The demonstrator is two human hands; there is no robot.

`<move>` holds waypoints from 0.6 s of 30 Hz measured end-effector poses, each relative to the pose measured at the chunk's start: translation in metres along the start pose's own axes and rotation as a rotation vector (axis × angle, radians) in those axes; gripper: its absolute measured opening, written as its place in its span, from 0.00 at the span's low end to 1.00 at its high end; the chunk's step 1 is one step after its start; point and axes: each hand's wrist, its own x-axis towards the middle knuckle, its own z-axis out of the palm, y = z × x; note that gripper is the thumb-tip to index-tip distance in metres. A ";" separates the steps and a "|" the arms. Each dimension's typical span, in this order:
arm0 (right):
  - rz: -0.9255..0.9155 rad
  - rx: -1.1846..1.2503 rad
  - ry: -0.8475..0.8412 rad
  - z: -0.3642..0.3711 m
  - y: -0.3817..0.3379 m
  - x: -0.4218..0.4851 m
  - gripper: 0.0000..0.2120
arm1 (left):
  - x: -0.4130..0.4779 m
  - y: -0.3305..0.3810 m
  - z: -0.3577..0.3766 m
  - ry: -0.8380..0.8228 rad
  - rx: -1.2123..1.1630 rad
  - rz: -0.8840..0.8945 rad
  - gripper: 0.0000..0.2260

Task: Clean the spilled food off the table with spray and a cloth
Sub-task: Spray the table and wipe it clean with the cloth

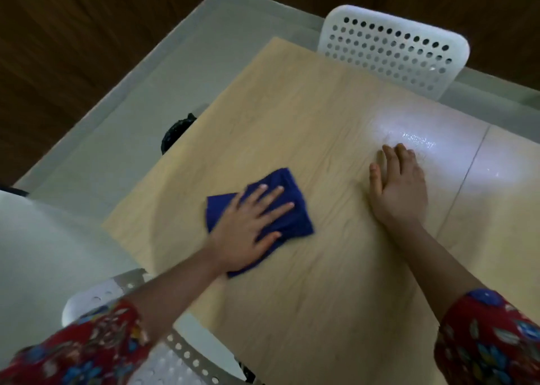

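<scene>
Wiping step: left hand (248, 226) presses crumpled dark-blue cloth (287, 209) flat, fingers straight, near left edge of light wood-grain bench (321, 311). Right hand (397, 185) rests open mid-bench. Next, probably sweep toward wet sheen (418, 140).

One view only: head-worn wide-angle camera, above the near edge of the tabletop (306, 115), facing forward and steeply down. Close range: left hand (248, 229) and right hand (399, 188) sit mid-frame, forearms entering from the bottom. Frame rolled; white chair (391, 48) beyond the far edge at top right.
</scene>
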 end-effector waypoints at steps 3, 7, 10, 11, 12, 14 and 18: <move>-0.005 -0.014 0.001 0.001 -0.003 -0.001 0.30 | -0.003 -0.063 -0.003 0.016 0.016 -0.298 0.25; -0.018 -0.011 0.030 0.001 -0.003 0.000 0.31 | 0.072 -0.061 -0.015 0.076 -0.057 -0.714 0.25; -0.020 0.027 0.000 -0.001 0.000 0.000 0.28 | 0.082 0.020 -0.003 0.066 -0.033 -0.346 0.26; -0.016 0.061 0.003 -0.002 0.000 -0.001 0.28 | 0.063 0.047 0.002 0.025 -0.026 -0.155 0.25; -0.005 0.127 0.022 -0.002 0.001 -0.001 0.27 | 0.038 0.063 0.004 -0.008 -0.029 -0.006 0.25; 0.076 0.370 0.095 -0.008 0.003 -0.001 0.24 | 0.008 0.051 0.001 -0.037 -0.068 0.159 0.25; 0.170 0.765 0.279 -0.010 0.002 -0.007 0.18 | 0.024 -0.009 0.000 0.007 0.010 -0.178 0.25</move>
